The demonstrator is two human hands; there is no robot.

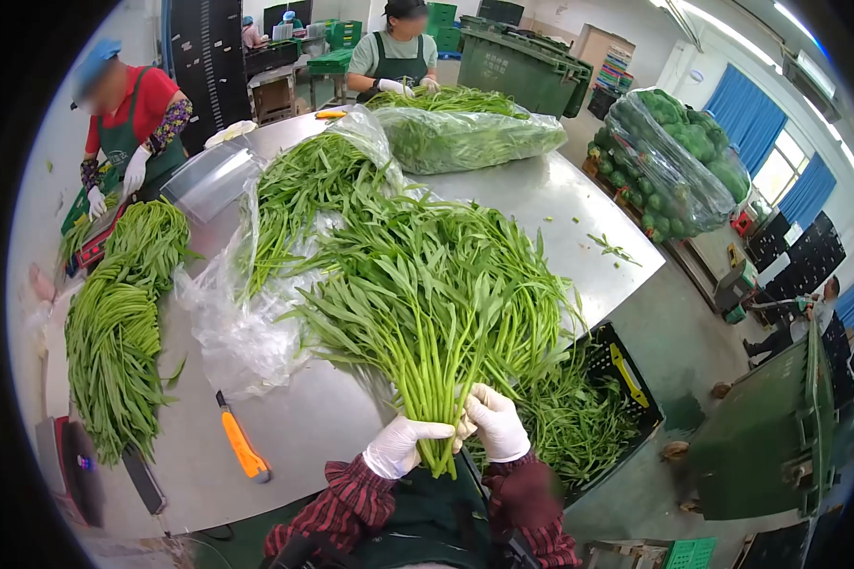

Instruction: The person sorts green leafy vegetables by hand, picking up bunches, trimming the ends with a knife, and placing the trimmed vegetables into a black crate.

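My left hand (399,448), in a white glove, is wrapped round the lower stems of a bunch of water spinach (427,365). The leafy end fans away from me over the steel table. Against the right side of the same stems, my gloved right hand (499,427) has its fingers pinched together on a stem; its fingertips are partly hidden. A larger heap of water spinach (512,275) lies just beyond the bunch, beside a crumpled clear plastic bag (247,327). To the left, an orange utility knife (245,446) rests on the table.
Tied-looking piles of greens (114,332) line the table's left side near a scale (95,242). A black crate (640,379) with loose greens stands below the right edge. Two co-workers (128,123) (399,57) stand across the table. Green bins (759,436) are at right.
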